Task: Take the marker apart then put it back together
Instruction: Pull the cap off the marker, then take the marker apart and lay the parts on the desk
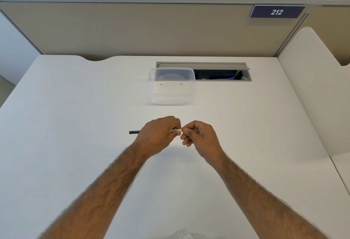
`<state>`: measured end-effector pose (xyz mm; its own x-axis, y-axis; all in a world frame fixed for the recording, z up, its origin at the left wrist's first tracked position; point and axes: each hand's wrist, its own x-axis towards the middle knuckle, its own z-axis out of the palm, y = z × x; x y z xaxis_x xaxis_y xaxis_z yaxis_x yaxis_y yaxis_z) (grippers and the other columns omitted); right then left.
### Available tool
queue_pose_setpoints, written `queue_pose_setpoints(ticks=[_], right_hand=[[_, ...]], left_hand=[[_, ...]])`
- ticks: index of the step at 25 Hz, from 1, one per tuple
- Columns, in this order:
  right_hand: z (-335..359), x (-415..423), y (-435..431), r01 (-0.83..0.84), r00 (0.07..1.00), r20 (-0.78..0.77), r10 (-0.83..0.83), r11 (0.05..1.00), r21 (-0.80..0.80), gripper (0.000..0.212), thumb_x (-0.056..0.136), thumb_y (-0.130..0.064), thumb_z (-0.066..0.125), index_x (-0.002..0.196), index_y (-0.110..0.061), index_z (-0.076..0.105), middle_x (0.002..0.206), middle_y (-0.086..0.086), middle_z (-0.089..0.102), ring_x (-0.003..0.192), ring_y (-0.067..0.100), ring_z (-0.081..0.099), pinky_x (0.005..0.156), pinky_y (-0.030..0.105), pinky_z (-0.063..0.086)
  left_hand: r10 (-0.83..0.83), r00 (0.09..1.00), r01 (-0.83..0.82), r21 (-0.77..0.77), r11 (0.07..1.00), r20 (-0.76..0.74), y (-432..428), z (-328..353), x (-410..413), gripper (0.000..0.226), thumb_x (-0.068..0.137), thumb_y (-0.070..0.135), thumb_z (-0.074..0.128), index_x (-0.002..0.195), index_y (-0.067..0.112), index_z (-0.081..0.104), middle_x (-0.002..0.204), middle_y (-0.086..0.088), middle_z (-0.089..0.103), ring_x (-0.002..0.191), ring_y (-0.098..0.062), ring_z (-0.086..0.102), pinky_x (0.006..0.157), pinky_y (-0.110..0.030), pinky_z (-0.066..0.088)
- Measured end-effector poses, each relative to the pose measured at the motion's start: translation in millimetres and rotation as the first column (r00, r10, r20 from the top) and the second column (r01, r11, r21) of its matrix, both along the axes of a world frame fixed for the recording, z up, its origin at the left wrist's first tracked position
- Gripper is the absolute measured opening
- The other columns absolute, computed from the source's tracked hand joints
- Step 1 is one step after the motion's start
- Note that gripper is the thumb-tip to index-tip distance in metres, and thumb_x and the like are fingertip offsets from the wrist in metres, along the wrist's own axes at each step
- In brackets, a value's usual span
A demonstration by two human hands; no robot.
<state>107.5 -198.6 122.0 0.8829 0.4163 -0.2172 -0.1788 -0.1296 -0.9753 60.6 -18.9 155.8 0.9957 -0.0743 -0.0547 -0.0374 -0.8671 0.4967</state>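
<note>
The marker (176, 130) is held level above the white desk, mostly hidden inside my fists. A short white stretch of its barrel shows between my hands, and its black end (134, 132) sticks out to the left. My left hand (158, 134) is wrapped around the barrel. My right hand (198, 136) pinches the marker's right end with thumb and fingertips; that end is hidden by the fingers.
A clear plastic container (172, 85) stands on the white desk (75, 125) beyond my hands. Behind it is an open cable slot (219, 74) in the desk. A beige partition with a sign "212" (276, 12) closes the back; a white divider (306, 87) stands at right.
</note>
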Motion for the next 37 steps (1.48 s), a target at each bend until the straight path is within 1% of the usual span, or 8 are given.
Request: queue_pose_setpoints(ticks=[5, 10, 14, 18, 21, 25, 31, 37], right_hand=[[-0.2, 2.2, 0.8, -0.002, 1.000, -0.004, 0.002, 1.000, 0.010, 0.013, 0.094, -0.002, 0.061, 0.085, -0.002, 0.070, 0.072, 0.011, 0.074, 0.062, 0.023, 0.067, 0.058, 0.032, 0.054], [-1.6, 6.3, -3.9, -0.027, 0.999, -0.017, 0.028, 1.000, 0.003, 0.009, 0.092, -0.001, 0.064, 0.089, -0.003, 0.072, 0.075, 0.010, 0.076, 0.061, 0.020, 0.068, 0.057, 0.027, 0.053], [-1.6, 11.3, -7.4, -0.115, 0.992, 0.039, 0.121, 0.985, -0.126, 0.012, 0.088, -0.005, 0.068, 0.088, -0.015, 0.075, 0.078, 0.002, 0.078, 0.065, 0.013, 0.069, 0.060, 0.021, 0.050], [-2.8, 16.9, -12.5, -0.113, 0.946, 0.256, 0.199, 0.942, -0.315, 0.013, 0.082, -0.011, 0.077, 0.084, -0.024, 0.078, 0.082, -0.008, 0.067, 0.072, 0.002, 0.058, 0.072, 0.021, 0.048], [-2.0, 18.2, -13.7, -0.119, 0.935, 0.271, 0.228, 0.922, -0.368, 0.012, 0.083, -0.011, 0.077, 0.086, -0.022, 0.078, 0.081, -0.007, 0.058, 0.069, 0.004, 0.053, 0.070, 0.024, 0.046], [-2.9, 21.7, -21.4, -0.095, 0.943, 0.256, 0.213, 0.909, -0.406, 0.011, 0.084, -0.010, 0.074, 0.084, -0.021, 0.075, 0.080, -0.006, 0.058, 0.067, 0.010, 0.056, 0.063, 0.030, 0.051], [-25.6, 8.9, -9.6, 0.108, 0.981, 0.196, -0.004, 0.845, -0.523, 0.013, 0.080, -0.015, 0.068, 0.073, -0.025, 0.065, 0.062, -0.012, 0.056, 0.054, 0.007, 0.050, 0.052, 0.025, 0.042], [-53.4, -4.7, 24.5, 0.107, 0.992, 0.120, -0.030, 0.693, -0.713, 0.006, 0.081, -0.014, 0.058, 0.080, -0.016, 0.062, 0.079, -0.001, 0.069, 0.075, 0.023, 0.066, 0.063, 0.034, 0.053]], left_hand=[[0.013, 0.999, -0.015, -0.060, 0.998, -0.033, 1.4, 0.6, 1.8, 0.009, 0.100, 0.037, 0.058, 0.094, 0.030, 0.061, 0.089, 0.012, 0.061, 0.081, -0.010, 0.057, 0.068, -0.033, 0.049], [-0.040, 0.994, 0.033, -0.071, 0.997, -0.103, 9.8, -1.1, 3.6, 0.024, 0.105, 0.026, 0.052, 0.108, 0.013, 0.072, 0.096, 0.000, 0.060, 0.092, -0.019, 0.055, 0.084, -0.040, 0.049], [-0.044, 0.996, 0.037, -0.086, 0.996, -0.082, 11.3, -1.2, 0.7, 0.020, 0.103, 0.018, 0.056, 0.115, 0.014, 0.072, 0.098, 0.003, 0.053, 0.096, -0.016, 0.050, 0.086, -0.033, 0.045], [-0.039, 0.992, 0.038, -0.012, 0.999, -0.124, 12.3, 0.9, -1.1, 0.023, 0.105, 0.024, 0.053, 0.118, 0.022, 0.071, 0.103, 0.004, 0.061, 0.098, -0.017, 0.055, 0.087, -0.037, 0.048], [-0.007, 0.989, 0.013, 0.041, 0.999, -0.150, 14.1, 1.1, -3.5, 0.023, 0.105, 0.031, 0.051, 0.119, 0.030, 0.068, 0.108, 0.008, 0.067, 0.100, -0.016, 0.060, 0.087, -0.041, 0.050], [0.036, 0.988, -0.037, 0.002, 0.999, -0.152, 21.1, -2.5, -6.6, 0.020, 0.104, 0.027, 0.052, 0.117, 0.026, 0.068, 0.105, 0.006, 0.066, 0.099, -0.018, 0.060, 0.087, -0.040, 0.049], [0.232, 0.958, -0.229, 0.037, 0.973, -0.171, 28.0, -18.5, -12.1, 0.015, 0.103, 0.035, 0.049, 0.109, 0.034, 0.063, 0.097, 0.012, 0.067, 0.089, -0.016, 0.062, 0.068, -0.034, 0.047], [0.310, 0.935, -0.300, 0.083, 0.950, -0.169, 23.4, -38.7, -18.5, 0.014, 0.102, 0.038, 0.047, 0.106, 0.029, 0.057, 0.092, 0.006, 0.067, 0.081, -0.021, 0.061, 0.058, -0.030, 0.040]])
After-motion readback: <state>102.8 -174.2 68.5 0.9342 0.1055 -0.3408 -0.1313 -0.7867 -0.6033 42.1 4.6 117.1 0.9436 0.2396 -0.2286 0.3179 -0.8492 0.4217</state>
